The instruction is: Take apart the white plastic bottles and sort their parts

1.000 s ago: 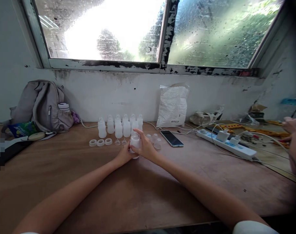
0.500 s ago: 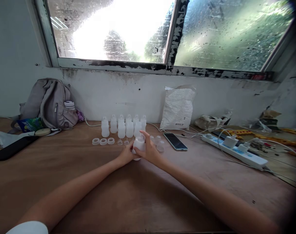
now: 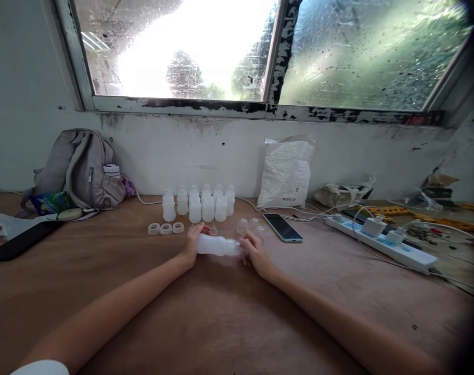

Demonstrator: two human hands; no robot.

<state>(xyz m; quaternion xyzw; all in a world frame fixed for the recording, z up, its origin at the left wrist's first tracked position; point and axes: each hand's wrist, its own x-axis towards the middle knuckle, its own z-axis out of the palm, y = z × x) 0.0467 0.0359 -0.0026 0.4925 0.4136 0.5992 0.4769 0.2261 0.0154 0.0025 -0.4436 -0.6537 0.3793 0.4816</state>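
A translucent white baby bottle (image 3: 217, 245) lies on its side in the air just above the table, its top end pointing right. My left hand (image 3: 191, 246) is wrapped round the bottle's base. At the top end, the fingers of my right hand (image 3: 254, 252) are closed on the clear cap area, slightly blurred. Behind my hands stand several upright baby bottles (image 3: 195, 208) in rows. Three white collar rings (image 3: 165, 228) lie to the left. Clear nipples (image 3: 214, 229) sit partly hidden behind the held bottle, and clear caps (image 3: 242, 225) lie behind my right hand.
A phone (image 3: 282, 227) lies right of the caps. A white padded bag (image 3: 286, 172) leans on the wall. Farther right is a power strip (image 3: 381, 245) with plugged-in chargers and cables. At left are a grey backpack (image 3: 78, 169) and a black flat object (image 3: 22, 240).
The baby bottle has gone from roughly upright to lying sideways. My left hand has shifted left to its base, and my right hand has moved right to its top end.
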